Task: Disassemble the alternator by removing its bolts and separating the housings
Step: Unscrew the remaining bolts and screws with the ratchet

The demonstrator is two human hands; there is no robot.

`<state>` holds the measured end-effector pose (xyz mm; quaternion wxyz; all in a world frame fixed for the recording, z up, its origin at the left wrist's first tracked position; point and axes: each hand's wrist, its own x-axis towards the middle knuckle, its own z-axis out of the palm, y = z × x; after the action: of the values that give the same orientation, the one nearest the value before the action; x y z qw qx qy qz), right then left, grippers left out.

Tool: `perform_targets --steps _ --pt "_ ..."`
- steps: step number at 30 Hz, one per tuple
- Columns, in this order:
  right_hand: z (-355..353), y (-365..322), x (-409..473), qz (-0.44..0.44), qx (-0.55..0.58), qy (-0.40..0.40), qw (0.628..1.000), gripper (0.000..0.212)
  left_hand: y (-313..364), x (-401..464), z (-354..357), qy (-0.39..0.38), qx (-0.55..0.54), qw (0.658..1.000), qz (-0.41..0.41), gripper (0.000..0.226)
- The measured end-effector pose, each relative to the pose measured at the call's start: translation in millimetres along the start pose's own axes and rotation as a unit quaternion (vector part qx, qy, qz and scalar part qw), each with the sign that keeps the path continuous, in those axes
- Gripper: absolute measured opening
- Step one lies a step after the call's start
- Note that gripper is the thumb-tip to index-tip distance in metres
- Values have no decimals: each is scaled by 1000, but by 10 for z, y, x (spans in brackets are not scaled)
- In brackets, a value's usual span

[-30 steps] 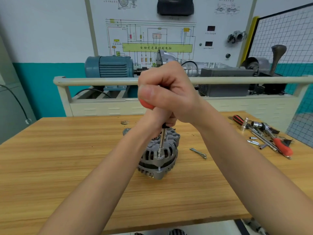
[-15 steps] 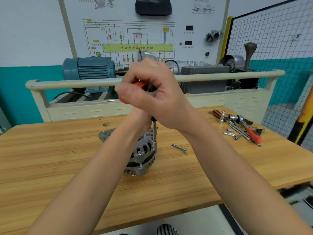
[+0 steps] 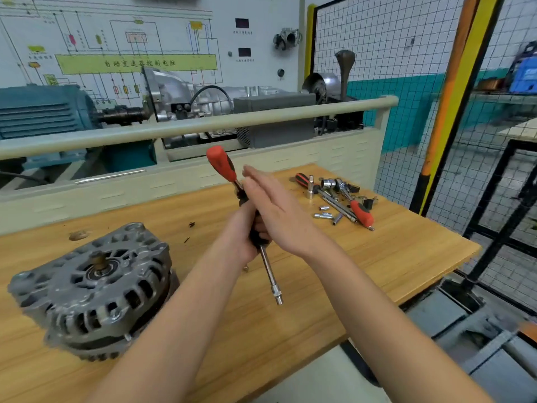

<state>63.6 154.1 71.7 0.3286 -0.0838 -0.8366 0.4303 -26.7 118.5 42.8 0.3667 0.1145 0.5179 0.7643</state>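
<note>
1. The grey cast-metal alternator point(image 3: 96, 289) lies at the lower left of the frame on the wooden workbench point(image 3: 392, 257), its pulley shaft facing up, clear of both hands.
2. The left hand point(image 3: 244, 237), at centre frame, grips the black collar of a red-handled nut driver point(image 3: 220, 165); the chrome shaft slants down to the right, its tip above the bench.
3. The right hand point(image 3: 279, 210) is flat with fingers straight, lying against the driver just beside the left hand.
4. A cluster of sockets, bits and a red-handled ratchet point(image 3: 361, 212) sits at the upper right of the bench.
5. Behind a cream rail point(image 3: 203, 123) stand a blue motor point(image 3: 37, 112) and a wiring-diagram panel point(image 3: 136, 64); wire mesh fencing point(image 3: 392, 53) fills the right.
</note>
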Motion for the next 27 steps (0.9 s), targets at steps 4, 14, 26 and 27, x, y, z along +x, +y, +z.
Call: perform_targets --steps 4,14,26,27 --pt "-162 642 48 107 -26 -3 994 44 -180 336 147 0 13 999 -51 24" --pt "-876 1896 449 292 -261 126 911 36 -462 932 314 16 52 998 -40 22" --pt "-973 2438 783 292 -362 -24 885 26 -401 1050 304 -18 95 995 11 16" --pt "-974 2451 783 291 -370 -37 881 25 -391 1045 298 -19 93 995 11 16"
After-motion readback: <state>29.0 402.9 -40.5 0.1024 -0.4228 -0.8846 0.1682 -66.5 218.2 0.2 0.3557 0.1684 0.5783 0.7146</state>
